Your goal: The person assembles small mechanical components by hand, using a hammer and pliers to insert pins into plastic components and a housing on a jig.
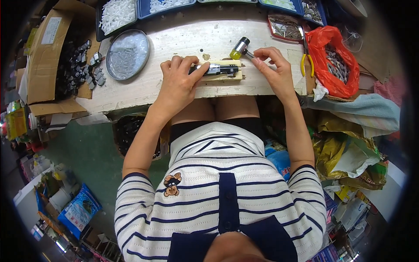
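A cream block (pixel 235 75), apparently a holding fixture, lies near the bench's front edge. On it rests a long black-and-silver part (pixel 214 69); its kind is unclear. My left hand (pixel 181 78) is closed round the part's left end, with the thumb stretched along it. That end is mostly hidden under the fingers. Just beyond the block's right end is a small hammer (pixel 240 47) with one yellow face and one black face. My right hand (pixel 276 72) has its handle between thumb and fingers. Two small metal pins (pixel 243 77) stick out of the block's right side.
A round metal tray (pixel 147 54) with clear pieces stands left, beside a cardboard box (pixel 43 65) spilling black parts. Trays of white parts (pixel 118 15) line the back. At right are a red tray (pixel 271 30), yellow-handled pliers (pixel 303 65) and a red bag (pixel 321 41) of small parts.
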A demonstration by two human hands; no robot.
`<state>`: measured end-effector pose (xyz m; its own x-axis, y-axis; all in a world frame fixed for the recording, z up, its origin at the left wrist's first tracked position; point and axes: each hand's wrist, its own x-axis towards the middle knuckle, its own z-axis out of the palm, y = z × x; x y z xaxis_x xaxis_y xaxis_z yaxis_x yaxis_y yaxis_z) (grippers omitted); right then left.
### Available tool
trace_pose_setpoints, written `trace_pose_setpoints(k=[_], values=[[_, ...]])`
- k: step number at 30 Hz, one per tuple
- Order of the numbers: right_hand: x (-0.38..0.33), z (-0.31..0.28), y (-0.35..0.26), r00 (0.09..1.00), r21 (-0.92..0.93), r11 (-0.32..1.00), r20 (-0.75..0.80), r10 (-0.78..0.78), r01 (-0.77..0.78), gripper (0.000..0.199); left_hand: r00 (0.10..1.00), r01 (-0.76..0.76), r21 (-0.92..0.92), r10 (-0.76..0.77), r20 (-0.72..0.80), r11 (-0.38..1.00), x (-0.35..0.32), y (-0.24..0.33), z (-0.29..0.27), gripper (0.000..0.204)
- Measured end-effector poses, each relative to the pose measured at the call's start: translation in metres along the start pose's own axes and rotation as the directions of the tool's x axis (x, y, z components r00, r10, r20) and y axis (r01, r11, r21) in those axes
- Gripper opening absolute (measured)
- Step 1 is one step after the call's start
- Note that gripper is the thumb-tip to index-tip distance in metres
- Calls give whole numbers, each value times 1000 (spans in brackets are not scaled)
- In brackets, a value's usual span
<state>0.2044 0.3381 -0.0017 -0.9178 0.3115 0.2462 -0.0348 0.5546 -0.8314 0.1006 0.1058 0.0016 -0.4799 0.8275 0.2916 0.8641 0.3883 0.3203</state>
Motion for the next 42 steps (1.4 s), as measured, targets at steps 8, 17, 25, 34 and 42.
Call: trace_pose_setpoints(k=[8,17,25,34,42], values=[[-9,14,17,996,-673,734,52,-78,92,22,996,-69,32,67,57,997,-3,-9,1,57],[-16,1,-31,988,-281,951,127,-92,125,18,973,-194,179,167,158,964,-1,-9,-10,51],[-15,6,-59,955,-497,838,281,-91,226,19,958,-247,225,202,204,943,4,-12,-11,46],[-14,11,-60,968,-497,841,224,-113,213,12,938,-250,194,188,290,949,9,-7,-18,43],[-20,15,-54,949,-576,799,315,26,169,14,988,-15,-168,40,150,986,19,-22,-9,52]])
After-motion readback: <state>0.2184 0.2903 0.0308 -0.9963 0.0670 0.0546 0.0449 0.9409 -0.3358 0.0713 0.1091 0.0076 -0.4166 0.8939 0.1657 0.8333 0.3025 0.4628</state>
